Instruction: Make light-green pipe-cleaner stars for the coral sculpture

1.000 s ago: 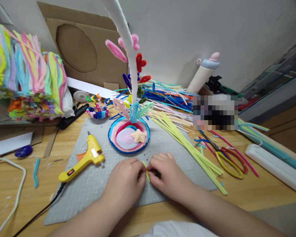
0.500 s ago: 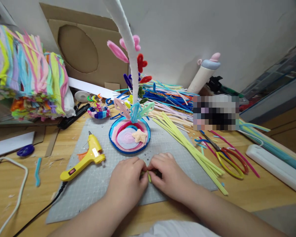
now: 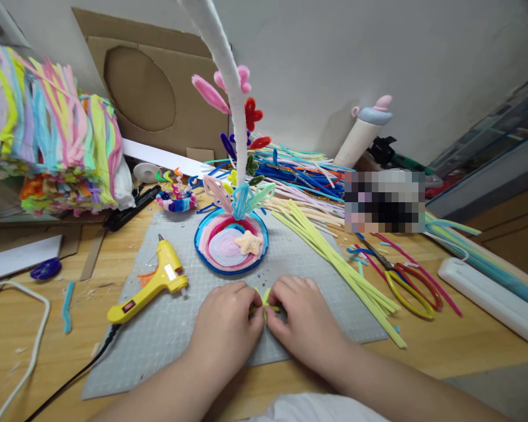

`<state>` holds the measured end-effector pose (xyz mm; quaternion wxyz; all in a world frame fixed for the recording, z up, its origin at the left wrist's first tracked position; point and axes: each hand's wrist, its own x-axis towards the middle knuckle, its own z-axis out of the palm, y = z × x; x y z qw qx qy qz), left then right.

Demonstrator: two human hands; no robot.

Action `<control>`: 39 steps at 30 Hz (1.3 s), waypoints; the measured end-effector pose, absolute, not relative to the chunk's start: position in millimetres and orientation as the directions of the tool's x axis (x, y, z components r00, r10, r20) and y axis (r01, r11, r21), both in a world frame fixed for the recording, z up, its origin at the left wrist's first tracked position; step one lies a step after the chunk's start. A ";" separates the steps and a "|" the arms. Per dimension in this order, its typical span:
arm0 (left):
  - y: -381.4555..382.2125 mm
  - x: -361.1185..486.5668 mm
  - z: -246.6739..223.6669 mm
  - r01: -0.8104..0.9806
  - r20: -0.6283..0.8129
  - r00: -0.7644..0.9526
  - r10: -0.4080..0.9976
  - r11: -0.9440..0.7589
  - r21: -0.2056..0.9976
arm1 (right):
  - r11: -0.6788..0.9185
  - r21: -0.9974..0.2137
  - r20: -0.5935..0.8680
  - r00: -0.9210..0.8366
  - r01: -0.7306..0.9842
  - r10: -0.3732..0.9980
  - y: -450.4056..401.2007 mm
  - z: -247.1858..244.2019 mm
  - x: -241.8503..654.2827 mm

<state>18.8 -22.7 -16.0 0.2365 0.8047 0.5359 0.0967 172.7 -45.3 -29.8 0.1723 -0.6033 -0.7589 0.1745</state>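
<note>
Over the front of the grey cutting mat, my left hand and my right hand meet fingertip to fingertip. Both pinch a small yellow-green pipe cleaner piece, mostly hidden by the fingers. Just behind them stands a round base of coiled pink, white and blue with a cream star on it. From its back edge rises a white wrapped stem bearing pink, red, purple and green loops. Long yellow-green pipe cleaners lie to the right of my hands.
A yellow glue gun with a black cord lies left on the mat. Scissors and a white power strip are at the right. Bundled pipe cleaners, cardboard and a bottle stand behind.
More of the yellow-green piece shows between my fingertips, with small ends sticking up. My right hand has shifted slightly; both hands keep their pinch.
</note>
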 end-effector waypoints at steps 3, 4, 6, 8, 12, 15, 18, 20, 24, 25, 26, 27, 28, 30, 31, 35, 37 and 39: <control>-21.5 18.8 -16.4 0.816 -0.087 0.405 0.910 -0.317 0.484 | 0.232 -0.477 0.053 -0.236 0.848 0.970 -46.1 -30.7 172.9; -21.0 18.5 -16.4 0.811 -0.086 0.409 0.908 -0.319 0.490 | 0.236 -0.483 0.055 -0.240 0.843 0.969 -46.2 -31.1 173.0; -20.0 17.2 -16.1 0.792 -0.096 0.431 0.897 -0.325 0.517 | 0.239 -0.495 0.058 -0.243 0.835 0.968 -46.3 -31.9 173.4; -19.0 15.1 -15.0 0.768 -0.116 0.458 0.881 -0.327 0.551 | 0.242 -0.505 0.062 -0.245 0.828 0.968 -46.1 -32.3 173.8; -17.4 12.0 -12.7 0.751 -0.153 0.480 0.864 -0.315 0.581 | 0.244 -0.511 0.071 -0.243 0.824 0.967 -44.8 -32.7 173.7; -16.9 12.5 -13.7 0.753 -0.153 0.477 0.865 -0.313 0.579 | 0.245 -0.513 0.075 -0.241 0.822 0.968 -43.3 -34.5 173.1; -16.9 13.8 -16.4 0.754 -0.153 0.448 0.881 -0.280 0.594 | 0.259 -0.531 0.085 -0.254 0.807 0.964 -41.6 -37.3 173.4; -16.8 13.8 -16.7 0.737 -0.156 0.421 0.894 -0.237 0.632 | 0.271 -0.559 0.105 -0.257 0.783 0.961 -40.6 -37.2 174.8; -17.3 9.1 -7.2 0.632 -0.087 0.376 0.922 -0.186 0.753 | 0.317 -0.628 0.192 -0.253 0.711 0.948 -39.5 -24.8 179.5; -18.0 6.9 -2.8 0.607 -0.043 0.358 0.933 -0.198 0.770 | 0.335 -0.647 0.217 -0.255 0.685 0.942 -39.5 -19.3 180.6; -19.0 4.4 1.9 0.589 0.002 0.344 0.939 -0.217 0.779 | 0.350 -0.668 0.235 -0.260 0.656 0.937 -39.6 -13.3 181.3; -20.3 1.7 6.6 0.575 0.041 0.330 0.943 -0.235 0.784 | 0.360 -0.694 0.245 -0.265 0.624 0.933 -39.5 -7.2 181.6; -21.9 -1.2 11.1 0.560 0.071 0.318 0.946 -0.247 0.791 | 0.361 -0.724 0.245 -0.271 0.587 0.931 -39.3 -1.2 181.3; -25.7 -7.3 18.3 0.530 0.077 0.310 0.948 -0.240 0.814 | 0.342 -0.794 0.216 -0.293 0.502 0.931 -37.8 8.9 178.7; -28.0 -10.4 21.0 0.507 0.079 0.309 0.948 -0.234 0.830 | 0.327 -0.828 0.197 -0.310 0.456 0.930 -36.5 12.8 176.5; -38.3 -23.0 25.7 0.444 0.141 0.247 0.959 -0.242 0.863 | 0.264 -0.912 0.136 -0.376 0.314 0.917 -30.9 19.9 164.6; -43.5 -29.0 25.7 0.451 0.185 0.194 0.963 -0.255 0.856 | 0.246 -0.925 0.121 -0.388 0.291 0.914 -29.8 19.0 159.4; -47.9 -33.9 24.5 0.458 0.216 0.165 0.962 -0.269 0.847 | 0.253 -0.918 0.124 -0.387 0.304 0.914 -30.5 16.1 156.3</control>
